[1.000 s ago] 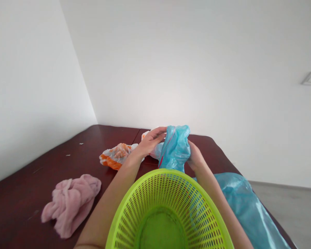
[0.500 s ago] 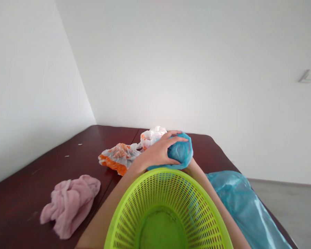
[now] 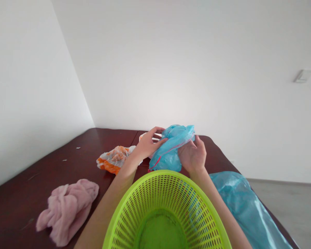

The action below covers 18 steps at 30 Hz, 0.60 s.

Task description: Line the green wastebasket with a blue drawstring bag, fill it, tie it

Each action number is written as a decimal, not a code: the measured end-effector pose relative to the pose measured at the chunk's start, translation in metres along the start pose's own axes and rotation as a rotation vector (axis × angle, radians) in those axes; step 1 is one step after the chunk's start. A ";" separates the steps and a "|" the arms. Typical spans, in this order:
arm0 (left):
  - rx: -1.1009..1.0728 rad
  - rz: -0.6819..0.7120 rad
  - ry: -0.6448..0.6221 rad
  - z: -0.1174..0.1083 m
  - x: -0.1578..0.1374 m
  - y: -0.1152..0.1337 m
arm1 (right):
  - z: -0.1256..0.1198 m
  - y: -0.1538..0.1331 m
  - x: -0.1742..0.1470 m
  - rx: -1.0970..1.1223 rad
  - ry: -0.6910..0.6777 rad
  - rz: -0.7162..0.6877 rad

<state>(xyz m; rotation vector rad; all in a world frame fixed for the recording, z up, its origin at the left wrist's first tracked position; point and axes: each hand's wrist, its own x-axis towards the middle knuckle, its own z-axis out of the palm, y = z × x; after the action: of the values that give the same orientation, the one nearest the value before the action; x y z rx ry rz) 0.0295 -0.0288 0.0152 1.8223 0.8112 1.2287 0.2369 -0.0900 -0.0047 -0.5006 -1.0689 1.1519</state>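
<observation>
Blue plastic bag between two bare hands, seen from the head. The crumpled bag point(image 3: 172, 141) lies raised beyond the rim of a lime-green slotted basket point(image 3: 166, 193), tilted so that its upper end leans towards the right hand point(image 3: 193, 157). We find the left hand point(image 3: 147, 144) at the bag's left edge, half open, its thumb apart from the fingers and its tips against the film. The right hand lies opposite, palm turned up and thumb raised, touching the bag's right side; we see its fingers only in part, as the film covers them. How firmly either hand grips we cannot tell. A red strip point(image 3: 154, 164) runs obliquely across the bag, whose lowest part dips behind the basket's rim.

The lower edge of the view cuts off the basket and, at right, a larger sheet of blue plastic point(image 3: 248, 207), partly covered by the right forearm point(image 3: 219, 204). On the dark red surface point(image 3: 49, 176) we note a pink plush cloth point(image 3: 69, 207) and an orange-and-white plastic bag point(image 3: 116, 157), the latter overlapped by the left forearm point(image 3: 116, 193). A whitish bag behind the left hand is mostly hidden.
</observation>
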 end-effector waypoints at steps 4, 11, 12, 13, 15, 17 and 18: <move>0.146 0.006 -0.040 -0.004 0.002 -0.008 | 0.006 -0.003 -0.004 -0.002 -0.080 0.070; 0.170 0.033 0.009 -0.018 0.004 -0.007 | -0.014 0.021 0.008 -0.142 0.269 0.167; 0.151 0.043 0.050 -0.021 0.004 -0.005 | -0.020 0.023 0.010 -0.157 0.298 0.173; 0.123 0.049 0.100 -0.024 0.004 -0.004 | -0.025 0.025 0.012 -0.156 0.308 0.180; 0.024 0.029 0.208 -0.030 0.004 -0.004 | -0.032 0.026 0.014 -0.113 0.303 0.189; -0.133 -0.038 0.310 -0.037 0.004 -0.005 | -0.037 0.026 0.016 -0.040 0.311 0.189; -0.226 -0.069 0.364 -0.041 0.006 -0.006 | -0.039 0.025 0.017 0.006 0.330 0.186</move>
<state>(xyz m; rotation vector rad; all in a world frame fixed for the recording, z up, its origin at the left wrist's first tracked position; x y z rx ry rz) -0.0075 -0.0105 0.0217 1.3996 0.8833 1.5645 0.2592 -0.0585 -0.0346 -0.7694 -0.7449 1.1846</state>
